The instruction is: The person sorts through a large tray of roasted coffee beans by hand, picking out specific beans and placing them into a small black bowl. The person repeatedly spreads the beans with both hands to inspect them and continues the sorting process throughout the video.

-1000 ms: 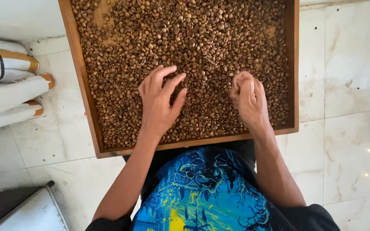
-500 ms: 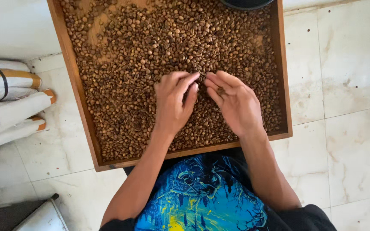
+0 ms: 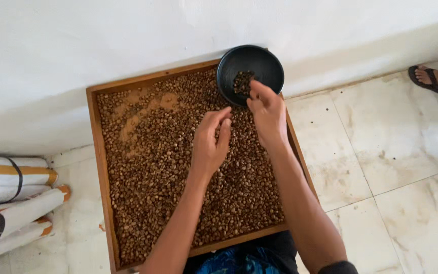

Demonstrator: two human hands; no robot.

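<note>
A square wooden tray point(image 3: 96, 152) lies on the floor against a white wall, covered with brown coffee beans point(image 3: 148, 172). A black bowl point(image 3: 252, 63) sits at the tray's far right corner with a small heap of beans inside. My right hand point(image 3: 267, 114) reaches to the bowl's near rim, fingers curled together; whether beans are in them I cannot tell. My left hand point(image 3: 210, 142) hovers over the beans in the tray's middle, fingers loosely bent and pinched, just left of the right hand.
Rolled white sacks with yellow and orange stripes point(image 3: 11, 198) lie left of the tray. Pale marble floor tiles point(image 3: 396, 152) spread to the right. Another person's sandalled foot point(image 3: 432, 78) shows at the far right by the wall.
The view tilted up, showing the wall and black bowl. Both hands moved from the tray's near part toward the far side; the right hand now reaches the bowl.
</note>
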